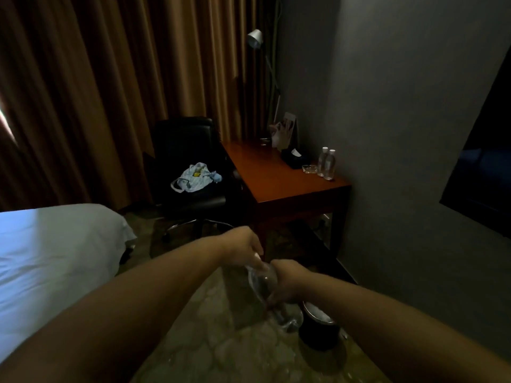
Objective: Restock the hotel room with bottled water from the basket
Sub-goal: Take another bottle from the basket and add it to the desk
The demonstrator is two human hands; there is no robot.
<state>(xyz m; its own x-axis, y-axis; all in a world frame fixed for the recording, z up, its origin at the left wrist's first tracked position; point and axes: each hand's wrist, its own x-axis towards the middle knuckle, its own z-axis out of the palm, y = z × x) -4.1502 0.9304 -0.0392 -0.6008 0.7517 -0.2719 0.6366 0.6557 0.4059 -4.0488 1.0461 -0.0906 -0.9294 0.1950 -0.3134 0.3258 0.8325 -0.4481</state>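
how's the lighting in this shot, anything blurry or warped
Head view: dim overall, brightest on the bed sheet and a sliver of light beside the curtain. Head view: the clear bottle held by the left hand and right hand is smeared, its outline hard to trace. Head view: wide-angle bending tilts the wall and the desk.

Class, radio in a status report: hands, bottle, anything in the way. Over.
Left hand, right hand grip clear bottle. Two bottles stand on desk. Black bin on floor below hands.
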